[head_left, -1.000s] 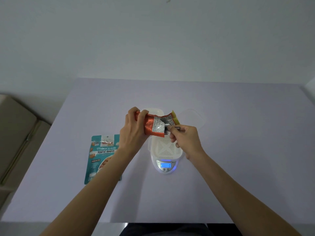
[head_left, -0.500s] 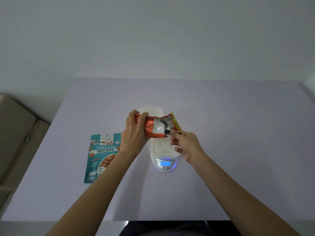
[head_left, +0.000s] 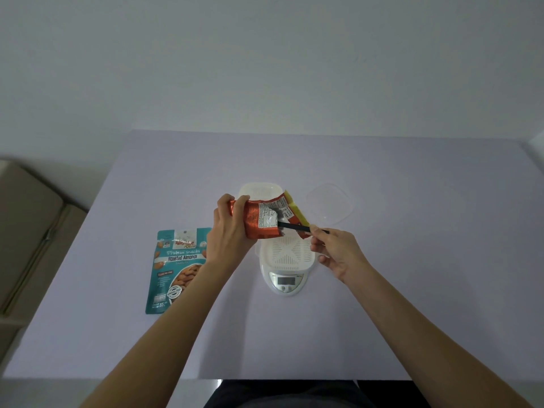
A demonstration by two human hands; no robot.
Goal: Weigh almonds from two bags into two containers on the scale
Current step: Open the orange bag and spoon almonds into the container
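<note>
Fingers of the left hand [head_left: 232, 234] wrap the orange bag [head_left: 259, 223] above the container [head_left: 290, 254] on the scale [head_left: 285, 282]. Fingers of the right hand [head_left: 338, 251] pinch a thin black strip [head_left: 294, 227].

Likely a home: beige cushioned seat [head_left: 28, 231] beside a plain table [head_left: 412, 290].

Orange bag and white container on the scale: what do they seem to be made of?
Orange bag: probably glossy foil-laminated plastic film; it creases sharply and glints. White container: seemingly rigid moulded plastic, matte to semi-gloss, with a slotted floor and even rim.
</note>
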